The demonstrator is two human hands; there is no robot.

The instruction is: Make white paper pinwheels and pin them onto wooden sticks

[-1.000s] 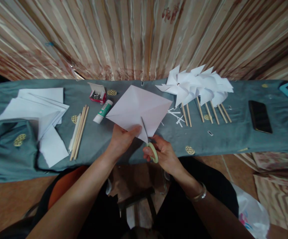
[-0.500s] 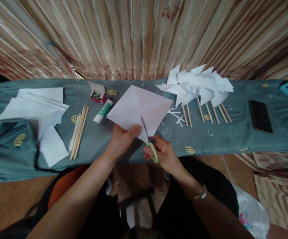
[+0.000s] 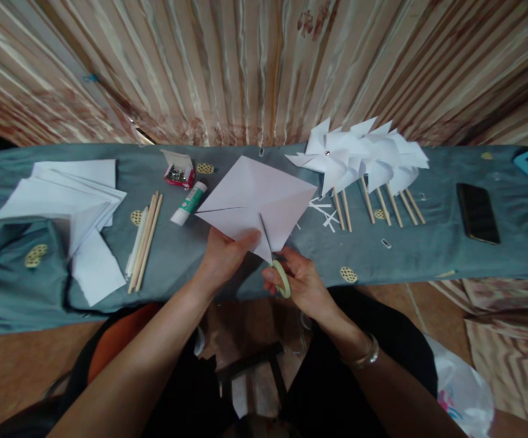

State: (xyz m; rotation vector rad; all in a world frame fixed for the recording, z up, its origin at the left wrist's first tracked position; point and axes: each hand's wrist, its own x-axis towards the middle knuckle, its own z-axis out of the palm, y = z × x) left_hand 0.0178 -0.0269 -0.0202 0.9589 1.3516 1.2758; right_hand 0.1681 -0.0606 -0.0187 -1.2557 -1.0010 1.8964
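Paper square [image 3: 282, 185], slit from its left corner, is at the frame's centre. The left hand [image 3: 222, 254] pinches its lower-left edge, thumb on top; the right hand [image 3: 303, 281] curls its fingers around pale-green-handled scissors [image 3: 286, 283] at the bottom corner. Paper pinwheels [image 3: 343, 149] lie upper right.
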